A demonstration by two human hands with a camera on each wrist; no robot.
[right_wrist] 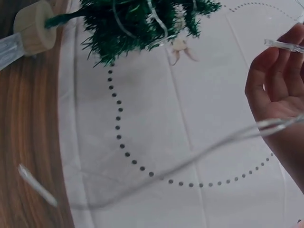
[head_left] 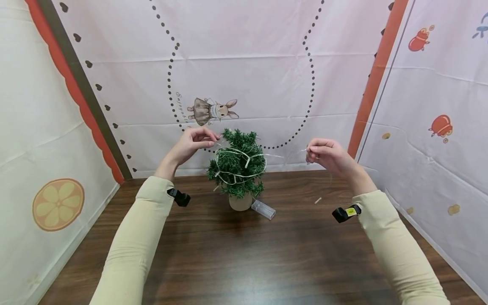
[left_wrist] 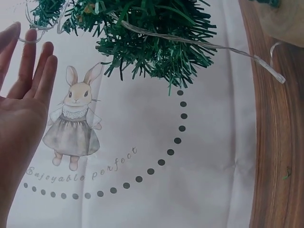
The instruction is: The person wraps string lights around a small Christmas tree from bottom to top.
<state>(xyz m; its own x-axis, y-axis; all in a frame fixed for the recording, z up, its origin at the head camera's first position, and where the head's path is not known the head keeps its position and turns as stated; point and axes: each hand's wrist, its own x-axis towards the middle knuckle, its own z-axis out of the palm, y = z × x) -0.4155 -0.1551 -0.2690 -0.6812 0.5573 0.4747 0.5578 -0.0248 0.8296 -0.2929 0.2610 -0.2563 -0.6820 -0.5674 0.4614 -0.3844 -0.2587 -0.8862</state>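
A small artificial Christmas tree stands on a round wooden base. White string lights loop around its branches. At the tree's upper left, my left hand pinches the light wire between thumb and forefinger, the other fingers extended in the left wrist view. Well to the right of the tree and off the table, my right hand grips another part of the string. From it a wire hangs down with a clear bulb at its low end. A clear battery box lies against the base.
The brown wooden table carries the tree. Behind it hangs a pale printed cloth with a rabbit figure and dotted lines. More cloth closes in the left and right sides.
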